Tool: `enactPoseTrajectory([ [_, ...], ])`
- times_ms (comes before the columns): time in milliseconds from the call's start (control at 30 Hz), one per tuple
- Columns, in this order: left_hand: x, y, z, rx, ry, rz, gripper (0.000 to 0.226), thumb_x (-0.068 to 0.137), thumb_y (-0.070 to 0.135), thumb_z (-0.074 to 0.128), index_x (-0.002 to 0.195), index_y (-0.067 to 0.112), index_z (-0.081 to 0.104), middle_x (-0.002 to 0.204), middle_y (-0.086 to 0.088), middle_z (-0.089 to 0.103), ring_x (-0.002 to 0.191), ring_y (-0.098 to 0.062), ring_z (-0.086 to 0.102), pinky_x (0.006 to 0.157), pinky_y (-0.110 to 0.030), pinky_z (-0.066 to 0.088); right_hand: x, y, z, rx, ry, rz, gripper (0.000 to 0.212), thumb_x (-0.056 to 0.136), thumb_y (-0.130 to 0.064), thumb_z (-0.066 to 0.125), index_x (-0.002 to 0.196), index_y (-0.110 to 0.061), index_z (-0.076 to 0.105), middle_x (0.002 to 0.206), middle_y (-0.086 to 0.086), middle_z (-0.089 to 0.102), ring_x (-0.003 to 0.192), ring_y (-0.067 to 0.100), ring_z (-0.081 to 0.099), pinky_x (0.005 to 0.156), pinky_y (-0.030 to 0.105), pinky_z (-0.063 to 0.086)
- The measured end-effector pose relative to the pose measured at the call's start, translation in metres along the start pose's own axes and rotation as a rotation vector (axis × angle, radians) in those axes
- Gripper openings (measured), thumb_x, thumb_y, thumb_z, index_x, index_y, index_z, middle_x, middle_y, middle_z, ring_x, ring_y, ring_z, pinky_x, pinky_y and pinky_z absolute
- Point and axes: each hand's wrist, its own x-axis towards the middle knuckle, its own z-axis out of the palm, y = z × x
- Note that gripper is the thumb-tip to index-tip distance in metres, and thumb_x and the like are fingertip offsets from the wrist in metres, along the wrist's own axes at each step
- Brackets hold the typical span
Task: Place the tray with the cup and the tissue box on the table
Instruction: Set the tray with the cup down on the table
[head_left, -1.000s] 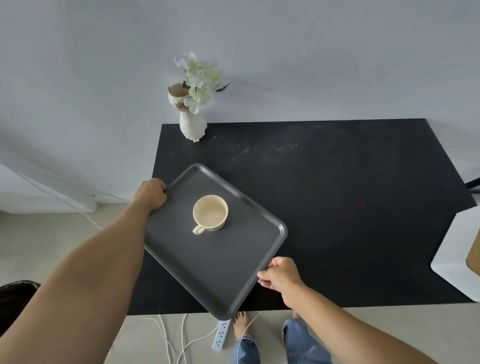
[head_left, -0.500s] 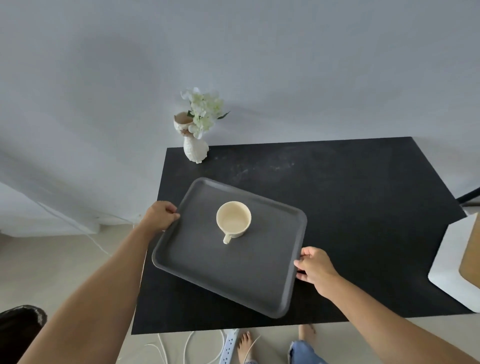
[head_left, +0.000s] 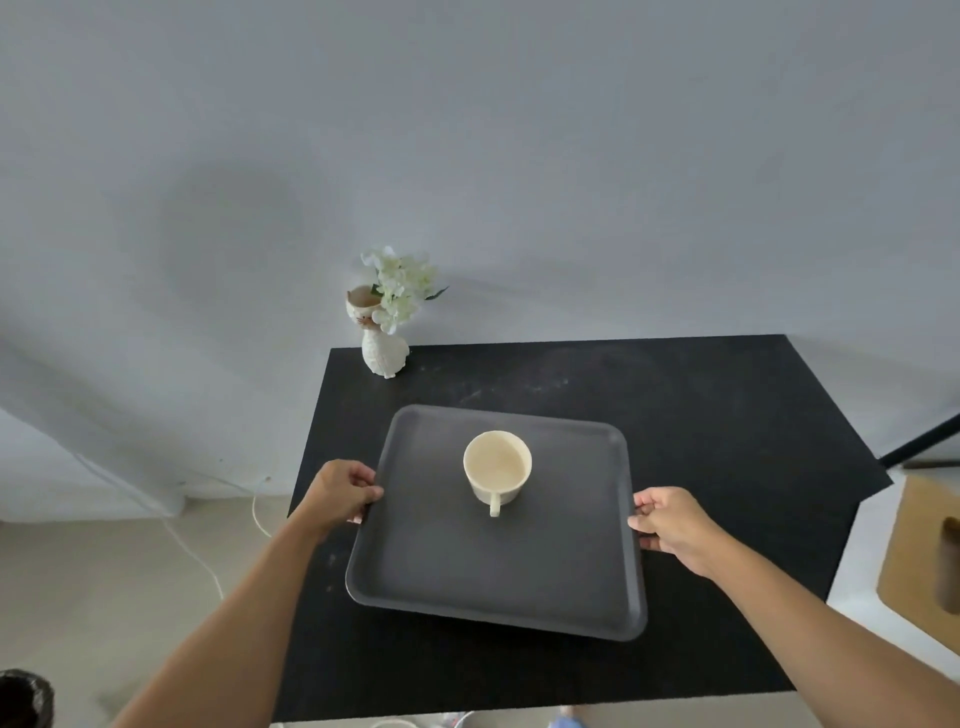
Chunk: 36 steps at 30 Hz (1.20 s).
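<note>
A dark grey tray (head_left: 447, 587) is over the middle of the black table (head_left: 727, 415), nearly square to its edges. Whether it rests on the tabletop or hovers just above it I cannot tell. A cream cup (head_left: 497, 466) stands upright on the tray, its handle pointing toward me. My left hand (head_left: 340, 491) grips the tray's left rim and my right hand (head_left: 672, 525) grips its right rim. At the right edge of the view a tan wooden tissue box (head_left: 922, 551) lies on a white surface, partly cut off.
A white cat-shaped vase with pale flowers (head_left: 387, 317) stands at the table's far left corner by the wall. A white stool or side table (head_left: 852, 613) sits to the right. Cables trail on the floor at left, and a black bin (head_left: 23, 699) is at bottom left.
The tray has swung from a diagonal tilt over the table's left front edge to nearly square over the table's middle, carried right and forward by both hands. The cup kept its place.
</note>
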Motion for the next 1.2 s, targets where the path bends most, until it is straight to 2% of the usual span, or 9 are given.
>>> enactPoseTrajectory([
  [167, 0.003, 0.021, 0.012, -0.033, 0.007, -0.034, 0.011, 0.080, -0.007, 0.072, 0.080, 0.001, 0.065, 0.059, -0.008, 0.057, 0.045, -0.017, 0.055, 0.047, -0.029, 0.054, 0.019, -0.017, -0.024, -0.020, -0.017, -0.052, 0.021, 0.088, 0.009, 0.061, 0.104, -0.001, 0.068, 0.098, 0.015, 0.072, 0.094, 0.027, 0.070, 0.086, 0.045, 0.059],
  [333, 0.016, 0.043, 0.023, -0.050, 0.021, -0.063, 0.013, 0.078, -0.008, 0.072, 0.078, 0.003, 0.064, 0.060, -0.008, 0.057, 0.049, -0.020, 0.056, 0.055, -0.034, 0.057, 0.045, -0.039, -0.044, -0.081, -0.036, -0.072, 0.021, 0.088, 0.007, 0.062, 0.104, -0.005, 0.067, 0.102, 0.013, 0.070, 0.097, 0.026, 0.068, 0.086, 0.045, 0.058],
  [600, 0.044, 0.069, 0.036, -0.065, 0.047, -0.105, 0.018, 0.077, -0.009, 0.072, 0.074, 0.006, 0.063, 0.060, -0.008, 0.057, 0.048, -0.019, 0.057, 0.051, -0.031, 0.055, 0.088, -0.063, -0.061, -0.086, -0.052, -0.115, 0.018, 0.089, 0.010, 0.059, 0.100, -0.001, 0.068, 0.096, 0.016, 0.072, 0.092, 0.028, 0.071, 0.085, 0.045, 0.058],
  [700, 0.059, 0.077, 0.043, -0.059, 0.061, -0.112, 0.017, 0.076, -0.008, 0.073, 0.073, 0.006, 0.063, 0.060, -0.007, 0.058, 0.049, -0.020, 0.057, 0.054, -0.033, 0.056, 0.106, -0.071, -0.066, -0.097, -0.051, -0.123, 0.017, 0.089, 0.010, 0.059, 0.100, 0.000, 0.068, 0.095, 0.015, 0.073, 0.091, 0.028, 0.071, 0.081, 0.041, 0.059],
  [933, 0.091, 0.091, 0.055, -0.009, 0.109, -0.130, 0.015, 0.076, -0.006, 0.073, 0.073, 0.007, 0.065, 0.062, -0.006, 0.059, 0.047, -0.018, 0.058, 0.047, -0.028, 0.053, 0.144, -0.090, -0.066, -0.127, -0.043, -0.112, 0.018, 0.089, 0.009, 0.060, 0.089, -0.007, 0.068, 0.096, 0.016, 0.072, 0.092, 0.028, 0.070, 0.070, 0.034, 0.057],
  [1067, 0.112, 0.094, 0.058, 0.027, 0.137, -0.140, 0.015, 0.074, -0.005, 0.072, 0.071, 0.008, 0.063, 0.060, -0.005, 0.059, 0.045, -0.021, 0.057, 0.058, -0.035, 0.059, 0.165, -0.101, -0.063, -0.143, -0.053, -0.113, 0.017, 0.089, 0.008, 0.060, 0.091, -0.007, 0.068, 0.096, 0.015, 0.072, 0.091, 0.027, 0.070, 0.068, 0.033, 0.056],
  [1200, 0.129, 0.094, 0.059, 0.058, 0.153, -0.150, 0.012, 0.074, -0.004, 0.071, 0.073, 0.006, 0.064, 0.060, -0.007, 0.061, 0.048, -0.026, 0.059, 0.071, -0.045, 0.063, 0.180, -0.113, -0.057, -0.163, -0.068, -0.120, 0.022, 0.089, 0.009, 0.060, 0.084, -0.011, 0.065, 0.094, 0.014, 0.070, 0.086, 0.024, 0.068, 0.064, 0.030, 0.054],
])
